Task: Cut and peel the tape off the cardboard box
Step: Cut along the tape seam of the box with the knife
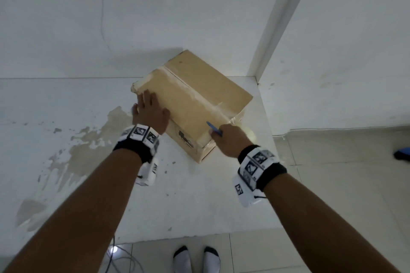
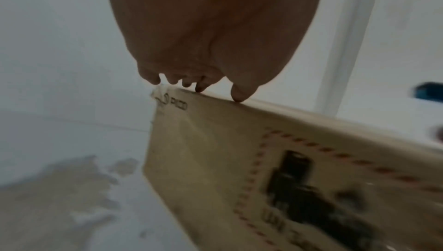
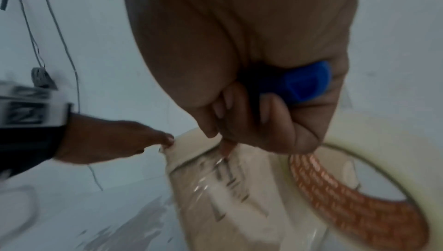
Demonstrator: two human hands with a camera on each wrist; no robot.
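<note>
A brown cardboard box [image 1: 199, 88] lies on a white ledge [image 1: 66, 99], with clear tape [image 1: 214, 109] running along its top seam and over its near end. My left hand [image 1: 150, 108] rests flat with straight fingers on the box's left top corner; its fingertips [image 2: 238, 96] touch the top edge of the box [image 2: 239, 160]. My right hand [image 1: 230, 139] grips a blue cutter [image 1: 214, 128] at the near right end of the box. In the right wrist view the cutter's blue handle [image 3: 304, 82] sits in the curled fingers, and the hand's thumb and forefinger meet at the glossy tape [image 3: 215, 175].
A roll of tape [image 3: 359, 198] lies beside the box at the right end. The ledge's paint is worn at the left [image 1: 88, 146]. A wall corner [image 1: 275, 29] stands behind the box. Cables [image 1: 119, 259] and my socked feet [image 1: 197, 259] are on the tiled floor below.
</note>
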